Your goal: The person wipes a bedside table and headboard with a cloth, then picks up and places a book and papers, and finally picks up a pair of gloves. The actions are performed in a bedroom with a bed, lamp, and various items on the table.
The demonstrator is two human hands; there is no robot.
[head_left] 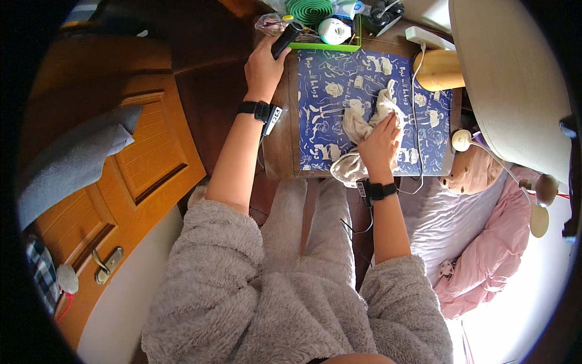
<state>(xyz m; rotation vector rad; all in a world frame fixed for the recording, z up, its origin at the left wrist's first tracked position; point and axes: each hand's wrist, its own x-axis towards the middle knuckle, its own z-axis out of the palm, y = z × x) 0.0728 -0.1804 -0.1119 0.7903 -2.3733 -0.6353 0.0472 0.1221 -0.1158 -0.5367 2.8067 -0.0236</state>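
My left hand [264, 70] is closed around a short black cylinder [286, 40] at the far left corner of the small table; its exact kind is not clear. My right hand [382, 145] lies on a crumpled off-white cloth [359, 124], fingers bent into it and pressing it against the table. Under the cloth spreads a blue mat [318, 145] with white drawings. One end of the cloth hangs over the table's near edge.
Beyond the mat stands a green tray [327, 47] with a green coil [309, 11] and small items. A white cable [418, 103] crosses the mat's right side, near a lamp [439, 70] with a wooden base. A bed [433, 212] is at right, a wooden door [151, 151] at left.
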